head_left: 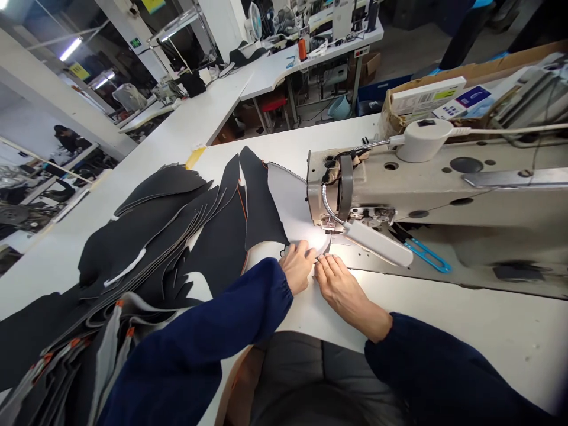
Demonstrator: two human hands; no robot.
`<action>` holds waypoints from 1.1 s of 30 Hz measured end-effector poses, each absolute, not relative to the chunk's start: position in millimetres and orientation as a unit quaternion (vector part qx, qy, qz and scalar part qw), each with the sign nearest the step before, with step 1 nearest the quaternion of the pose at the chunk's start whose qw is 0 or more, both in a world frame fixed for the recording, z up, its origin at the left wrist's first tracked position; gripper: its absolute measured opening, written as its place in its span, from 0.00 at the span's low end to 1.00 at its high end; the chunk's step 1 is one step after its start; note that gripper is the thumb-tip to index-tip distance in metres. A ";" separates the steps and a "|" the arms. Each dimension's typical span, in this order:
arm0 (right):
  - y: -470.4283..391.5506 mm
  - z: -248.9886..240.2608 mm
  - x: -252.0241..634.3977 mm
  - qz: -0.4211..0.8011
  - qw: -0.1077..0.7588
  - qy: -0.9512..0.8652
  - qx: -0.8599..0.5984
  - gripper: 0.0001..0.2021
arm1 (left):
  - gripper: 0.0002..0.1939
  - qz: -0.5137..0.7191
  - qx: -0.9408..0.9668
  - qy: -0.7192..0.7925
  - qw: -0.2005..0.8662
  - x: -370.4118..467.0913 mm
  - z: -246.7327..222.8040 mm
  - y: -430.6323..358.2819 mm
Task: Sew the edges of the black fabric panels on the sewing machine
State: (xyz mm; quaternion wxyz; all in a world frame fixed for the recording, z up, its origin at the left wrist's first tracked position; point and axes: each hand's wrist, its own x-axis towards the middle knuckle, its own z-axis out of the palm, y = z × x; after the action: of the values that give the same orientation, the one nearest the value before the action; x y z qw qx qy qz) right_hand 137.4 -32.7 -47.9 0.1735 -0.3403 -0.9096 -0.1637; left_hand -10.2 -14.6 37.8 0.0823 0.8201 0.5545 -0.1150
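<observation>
A grey-faced fabric piece point(290, 204) with a black panel point(262, 207) along its left side runs under the head of a sewing machine point(355, 189). With bent fingers, my left hand point(298, 266) grips the near edge of this fabric, just left of the needle area. My right hand point(339, 287) lies with fingers stretched flat and side by side on the fabric's edge, in front of the presser foot; its thumb is mostly hidden. A small lamp point(379, 242) on a bendy neck lights the spot. Blue thread snips point(426, 254) lie on the machine bed to the right.
Stacks of black cut fabric pieces point(146, 231) cover the table's left side. Grey-lined pieces with orange marks point(106, 349) hang at the front left. Behind the machine stands a cardboard box point(386, 118) with cartons. Other worktables point(310, 62) are farther back.
</observation>
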 end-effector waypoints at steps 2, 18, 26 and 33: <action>-32.9 -47.8 135.6 -0.156 0.174 -0.908 -0.349 0.17 | 0.25 -0.134 0.817 0.556 0.073 -11.3 38.9 -19.5; -15.9 -48.9 156.4 -0.123 0.209 -0.901 -0.359 0.15 | 0.19 -0.094 0.866 0.489 0.031 -6.4 11.8 -2.6; -13.0 -35.4 166.5 -0.096 0.279 -0.880 -0.371 0.09 | 0.17 -0.094 0.859 0.502 0.044 -1.7 11.4 -3.9; -11.9 -22.0 166.7 -0.105 0.289 -0.868 -0.389 0.08 | 0.16 -0.069 0.867 0.491 0.047 -5.4 4.5 -3.5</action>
State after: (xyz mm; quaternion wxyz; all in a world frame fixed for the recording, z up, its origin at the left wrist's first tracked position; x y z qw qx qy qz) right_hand 166.7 -11.9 -22.0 0.2887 -0.3892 -0.8684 -0.1053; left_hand -5.4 -3.5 4.5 0.0472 0.8671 0.4910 -0.0694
